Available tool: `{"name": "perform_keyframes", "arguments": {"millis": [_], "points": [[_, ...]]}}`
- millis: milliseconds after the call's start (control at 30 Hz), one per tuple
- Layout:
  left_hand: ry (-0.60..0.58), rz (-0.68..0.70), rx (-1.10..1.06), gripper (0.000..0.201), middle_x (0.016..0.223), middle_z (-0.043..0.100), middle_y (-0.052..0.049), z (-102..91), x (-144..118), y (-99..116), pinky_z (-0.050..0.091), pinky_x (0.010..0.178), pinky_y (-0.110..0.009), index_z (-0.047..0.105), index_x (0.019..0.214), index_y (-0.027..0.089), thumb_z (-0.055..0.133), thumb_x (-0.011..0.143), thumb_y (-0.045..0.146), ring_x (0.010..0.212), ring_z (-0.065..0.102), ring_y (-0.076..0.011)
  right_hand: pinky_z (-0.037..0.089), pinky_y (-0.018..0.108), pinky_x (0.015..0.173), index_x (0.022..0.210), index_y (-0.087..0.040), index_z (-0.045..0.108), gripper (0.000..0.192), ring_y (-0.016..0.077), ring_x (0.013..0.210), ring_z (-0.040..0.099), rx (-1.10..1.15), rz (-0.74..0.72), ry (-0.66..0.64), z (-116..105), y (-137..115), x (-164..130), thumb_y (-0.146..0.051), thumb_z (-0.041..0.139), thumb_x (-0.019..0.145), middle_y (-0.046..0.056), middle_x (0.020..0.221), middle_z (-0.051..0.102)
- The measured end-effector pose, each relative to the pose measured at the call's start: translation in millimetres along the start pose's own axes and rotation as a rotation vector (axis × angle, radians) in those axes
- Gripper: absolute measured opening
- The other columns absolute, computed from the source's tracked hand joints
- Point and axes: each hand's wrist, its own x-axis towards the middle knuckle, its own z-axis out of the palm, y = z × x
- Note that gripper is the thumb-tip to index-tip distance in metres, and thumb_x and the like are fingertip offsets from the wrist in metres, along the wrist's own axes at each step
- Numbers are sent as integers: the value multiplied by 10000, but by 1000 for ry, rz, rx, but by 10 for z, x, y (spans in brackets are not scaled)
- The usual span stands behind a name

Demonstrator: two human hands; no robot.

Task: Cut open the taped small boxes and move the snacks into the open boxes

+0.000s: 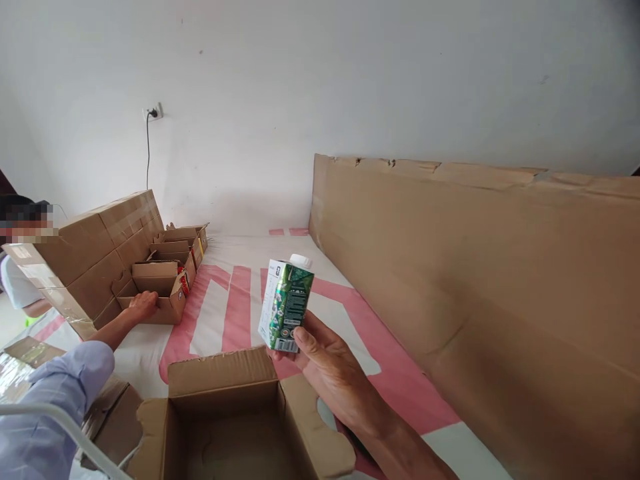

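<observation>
My right hand (327, 360) is closed round the lower part of a small drink carton (287, 307), green and white with a white screw cap. It holds the carton slightly tilted above the far edge of an open cardboard box (225, 393). No contents show in the visible part of that box. Farther off on the left, my left hand (143, 305) has its fingers over the rim of a smaller divided cardboard box (170, 310). Part of its grip is hidden.
A wall of stacked cardboard cartons (95, 260) stands at the left, with more open boxes (187, 233) behind. A long cardboard panel (475, 287) borders the right. Another person (20, 273) is at the far left. A white tube (60, 413) crosses the lower left.
</observation>
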Motion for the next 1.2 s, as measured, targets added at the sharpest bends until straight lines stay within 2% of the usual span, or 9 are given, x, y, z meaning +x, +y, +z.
{"name": "perform_keyframes", "arguments": {"millis": [133,333,567,800,967,1033,1100,1167,1200], "points": [[7,-10,-9,362,1345,681,-114,-39,315,72,588,1010,-508,670,1309,172,695,1017,385,1189,683,-278,564,402,779,1100,-258,726,398,242,907,662,-10,16,14,-72,-24,11,-603,767,904,80,1062,727],[16,-25,-16,378,1374,667,-117,-72,676,129,584,1019,-512,660,1332,180,696,1016,386,1211,674,-285,570,397,764,1071,-257,740,371,243,887,678,-26,25,13,-145,-26,63,-591,761,912,78,1011,739],[19,-23,-27,396,1390,655,-120,-67,773,150,581,1021,-518,650,1349,182,696,1014,388,1218,668,-290,568,375,757,1116,-264,734,390,223,883,667,-24,72,5,-167,37,125,-592,772,907,76,1064,727],[-24,26,-41,389,1378,658,-119,-167,546,24,591,1002,-508,649,1344,176,699,1014,377,1187,677,-280,562,346,738,1115,-249,739,429,184,825,613,-19,99,-22,-70,33,182,-599,808,876,58,998,691],[7,72,-75,410,1325,674,-139,-403,228,-102,580,990,-486,634,1361,183,705,983,325,1167,684,-299,560,335,718,1088,-236,740,476,171,779,635,-18,154,-77,58,-11,231,-609,858,817,34,927,687],[67,97,-98,515,1364,649,-173,-578,58,-101,564,1005,-477,581,1436,197,697,938,259,1203,675,-330,557,323,703,1090,-233,742,490,169,785,647,-45,177,-118,113,-34,262,-614,863,807,44,964,710],[164,148,-130,683,1522,541,-189,-801,-153,-50,527,1075,-466,436,1569,221,663,924,232,1309,624,-334,554,303,681,1100,-227,749,515,159,773,646,-89,206,-159,168,-44,309,-622,869,792,51,983,726],[305,253,-174,832,1682,362,-161,-1045,-426,57,472,1161,-431,234,1663,248,642,938,260,1430,531,-298,541,273,636,1082,-214,761,550,141,724,635,-143,244,-188,220,-27,374,-638,887,754,42,922,728],[445,381,-225,886,1696,341,-162,-1159,-585,132,471,1165,-438,231,1662,238,689,904,278,1457,504,-310,530,258,606,1060,-205,767,567,131,690,626,-174,266,-196,247,-7,411,-648,897,730,33,876,723]]}}
